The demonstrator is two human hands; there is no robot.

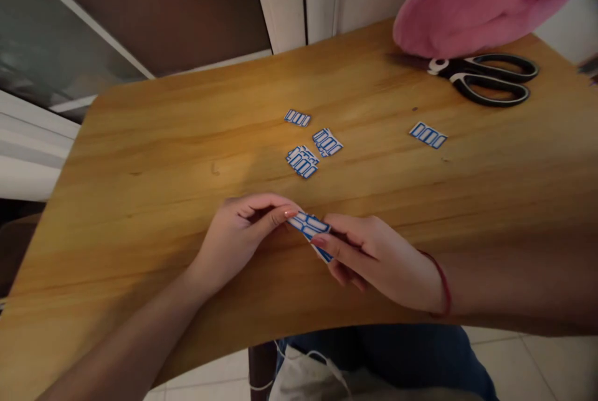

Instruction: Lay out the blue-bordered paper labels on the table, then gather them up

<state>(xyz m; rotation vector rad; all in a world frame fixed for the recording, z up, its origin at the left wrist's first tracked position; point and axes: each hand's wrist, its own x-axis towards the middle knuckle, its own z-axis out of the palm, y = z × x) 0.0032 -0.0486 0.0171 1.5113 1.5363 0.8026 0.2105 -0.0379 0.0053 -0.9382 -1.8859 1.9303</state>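
Between my two hands is a small stack of blue-bordered white label stickers (308,224), held just above the table's near part. My left hand (243,233) pinches the upper left end, thumb on top. At the lower right end, my right hand (374,254) grips the pieces between thumb and fingers; some strips fan out beneath the top one. Farther away lie cut label strips: an overlapping pile (303,162), a smaller pile (327,142) touching or close beside it, and a strip (298,117) behind them. Another strip (428,135) lies apart to the right.
Black-handled scissors (486,77) lie at the back right of the wooden table (163,139), blades partly under or beside a pink cloth item (467,9). A white-framed panel (280,2) stands behind the table. A white cable (322,360) hangs near my lap.
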